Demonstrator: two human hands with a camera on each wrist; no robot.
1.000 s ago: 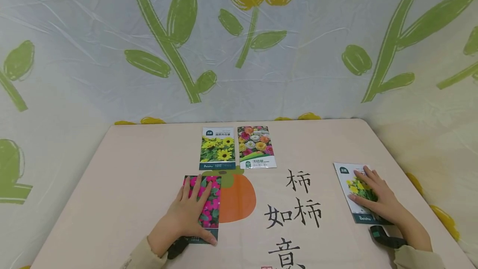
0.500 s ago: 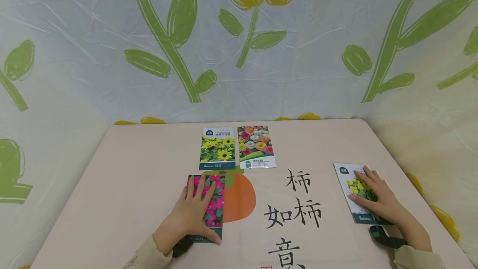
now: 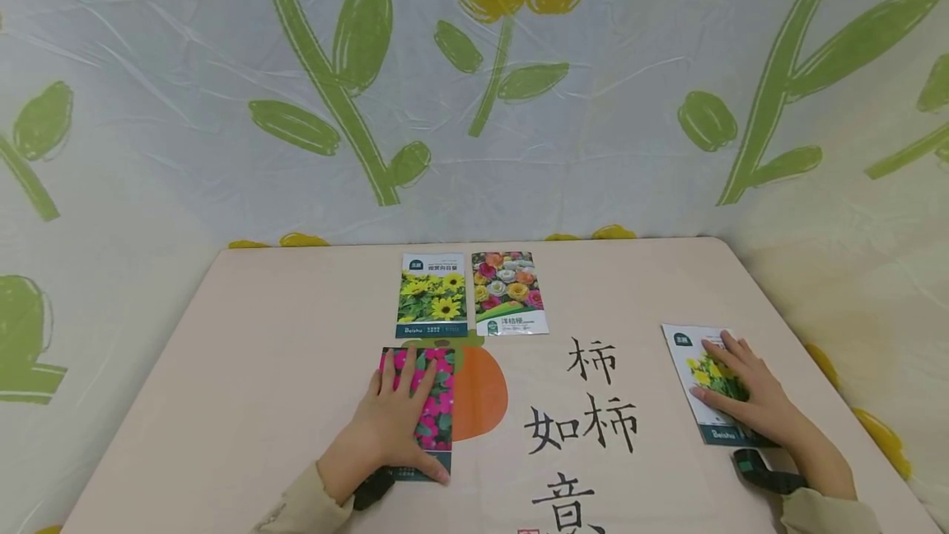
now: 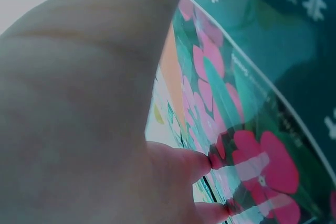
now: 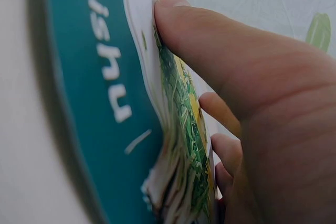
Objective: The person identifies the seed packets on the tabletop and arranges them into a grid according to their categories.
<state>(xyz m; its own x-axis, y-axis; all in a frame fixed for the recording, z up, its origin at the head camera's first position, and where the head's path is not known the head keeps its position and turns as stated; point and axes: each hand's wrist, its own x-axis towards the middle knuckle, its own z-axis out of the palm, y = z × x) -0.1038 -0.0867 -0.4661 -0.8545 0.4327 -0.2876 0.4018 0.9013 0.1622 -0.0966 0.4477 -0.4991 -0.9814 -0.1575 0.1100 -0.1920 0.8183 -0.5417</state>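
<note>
My left hand (image 3: pixel 393 423) rests with spread fingers on a seed packet printed with pink flowers (image 3: pixel 445 410), which lies flat over part of the printed orange persimmon. In the left wrist view its fingertips touch the glossy pink-flower print (image 4: pixel 268 166). At the right, my right hand (image 3: pixel 752 386) lies with fingers extended on a white seed packet with yellow flowers (image 3: pixel 685 353); the palm hides its right side. The right wrist view has the thumb (image 5: pixel 210 40) along that packet's face, above its teal band (image 5: pixel 100 103).
A sunflower seed packet (image 3: pixel 432 295) and a packet with mixed-colour blooms (image 3: pixel 510 293) lie side by side toward the back. The tablecloth (image 3: pixel 282 369) bears a printed persimmon (image 3: pixel 478 394) and black characters. A flower-patterned curtain (image 3: pixel 593 147) stands behind the table.
My left hand has slid the pink-flower packet a little to the right, further over the persimmon print. The right hand and the other packets stay in place.
</note>
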